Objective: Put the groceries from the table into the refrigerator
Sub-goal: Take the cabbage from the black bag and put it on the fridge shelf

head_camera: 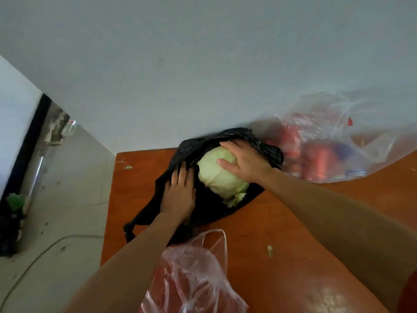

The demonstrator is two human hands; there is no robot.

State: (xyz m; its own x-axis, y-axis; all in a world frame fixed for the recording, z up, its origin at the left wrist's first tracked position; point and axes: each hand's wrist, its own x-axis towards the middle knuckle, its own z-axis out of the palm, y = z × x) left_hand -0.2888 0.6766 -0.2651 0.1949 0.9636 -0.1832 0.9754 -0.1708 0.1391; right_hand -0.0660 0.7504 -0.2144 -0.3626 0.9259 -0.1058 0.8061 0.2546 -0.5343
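Now pale green cabbage (217, 178) — right hand (246, 161) gripping, left hand (179, 195) flat on bag (191, 146)

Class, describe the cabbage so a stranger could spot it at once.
Find the orange-brown table by the wall. At its far edge lies a black bag, with the pale green cabbage in its opening under the right hand. The neighbouring bags are clear and hold red things.

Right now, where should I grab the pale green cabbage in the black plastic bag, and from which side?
Set your grip over the smooth dome of the pale green round cabbage, from above on the right, where the black plastic bag lies open. Its ragged stem end faces you and likely offers poor hold. The right hand cups that dome.
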